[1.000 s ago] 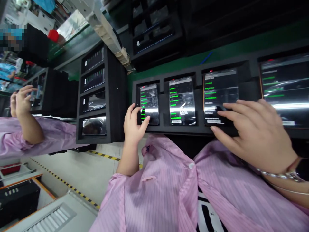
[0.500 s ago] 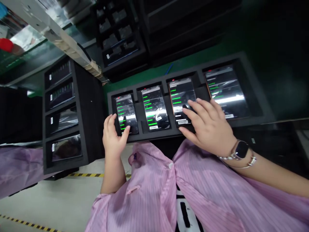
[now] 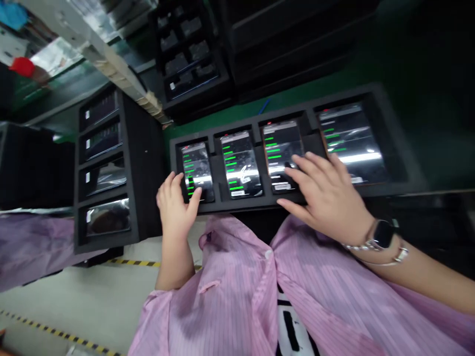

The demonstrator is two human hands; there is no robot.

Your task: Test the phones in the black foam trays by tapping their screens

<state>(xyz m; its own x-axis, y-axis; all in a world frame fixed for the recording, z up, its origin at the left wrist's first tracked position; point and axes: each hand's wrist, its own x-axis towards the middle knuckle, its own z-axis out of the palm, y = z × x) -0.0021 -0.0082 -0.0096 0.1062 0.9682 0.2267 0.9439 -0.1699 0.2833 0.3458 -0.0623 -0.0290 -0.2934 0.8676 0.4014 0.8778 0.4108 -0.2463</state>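
A black foam tray [image 3: 218,203] lies before me, with several lit smartphones side by side in its slots. Their screens show green and white lines of text. My left hand [image 3: 175,203] is at the tray's left end, thumb and fingers apart, beside the leftmost phone [image 3: 202,165]. The second phone [image 3: 241,160] lies between my hands, untouched. Over the third phone [image 3: 276,148] my right hand [image 3: 326,195] spreads its fingers, the fingertips at its screen; whether they press on it I cannot tell. The rightmost phone [image 3: 356,133] is partly behind that hand.
To the left stands a stack of black foam trays [image 3: 146,168] with phones in its top slots. Another black tray [image 3: 189,64] sits behind, near a pale post [image 3: 111,74]. A red object [image 3: 22,66] is at far left, and a purple sleeve [image 3: 37,247] of another person.
The view has shifted slightly, so everything appears a little further right. Both hands keep nearly the same places over the tray, fingers still apart.
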